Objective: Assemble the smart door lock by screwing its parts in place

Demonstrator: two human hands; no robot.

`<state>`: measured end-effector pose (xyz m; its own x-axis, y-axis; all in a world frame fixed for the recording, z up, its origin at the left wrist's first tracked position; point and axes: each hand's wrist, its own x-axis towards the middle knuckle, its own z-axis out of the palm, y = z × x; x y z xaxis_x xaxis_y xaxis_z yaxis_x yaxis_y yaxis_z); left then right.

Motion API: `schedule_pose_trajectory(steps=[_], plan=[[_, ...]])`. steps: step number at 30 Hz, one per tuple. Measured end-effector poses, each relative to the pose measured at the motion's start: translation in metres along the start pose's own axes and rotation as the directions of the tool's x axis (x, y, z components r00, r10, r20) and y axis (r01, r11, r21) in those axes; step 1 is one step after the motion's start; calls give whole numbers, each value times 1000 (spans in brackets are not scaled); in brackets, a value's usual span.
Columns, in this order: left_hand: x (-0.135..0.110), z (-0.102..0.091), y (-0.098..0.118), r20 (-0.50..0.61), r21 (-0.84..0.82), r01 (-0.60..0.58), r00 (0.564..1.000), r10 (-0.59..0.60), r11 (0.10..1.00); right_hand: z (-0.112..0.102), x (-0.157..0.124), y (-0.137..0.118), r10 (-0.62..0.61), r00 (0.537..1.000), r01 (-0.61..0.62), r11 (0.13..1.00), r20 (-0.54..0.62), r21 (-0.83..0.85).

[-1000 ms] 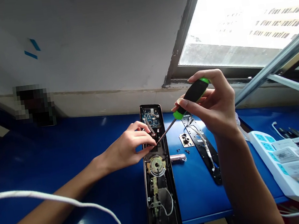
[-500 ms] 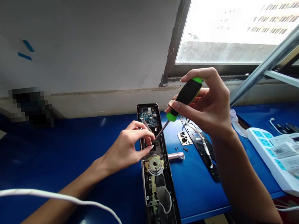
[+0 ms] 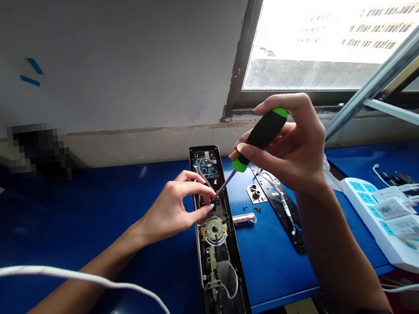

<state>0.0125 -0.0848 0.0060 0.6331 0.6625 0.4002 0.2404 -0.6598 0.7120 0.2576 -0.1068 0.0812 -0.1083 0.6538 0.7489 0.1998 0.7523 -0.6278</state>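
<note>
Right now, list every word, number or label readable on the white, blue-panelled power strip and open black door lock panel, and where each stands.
White plug adapters: labels too small and blurred to read.
Circuit board: markings too small to read.
Nothing else legible.

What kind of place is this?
Likely an electronics repair or assembly bench: an opened electronic door lock, a green-handled screwdriver, and a power strip crowded with plug-in adapters.
</note>
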Motion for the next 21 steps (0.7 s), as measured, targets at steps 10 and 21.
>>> schedule_pose_trajectory(steps=[10,21], plan=[[0,3,0,-40,3,-15,999,15,1000,-3,0,-1,-26,999,25,1000,26,14],[0,5,0,-117,63,-56,991,63,996,-5,-1,0,-40,999,38,992,-20,-123]])
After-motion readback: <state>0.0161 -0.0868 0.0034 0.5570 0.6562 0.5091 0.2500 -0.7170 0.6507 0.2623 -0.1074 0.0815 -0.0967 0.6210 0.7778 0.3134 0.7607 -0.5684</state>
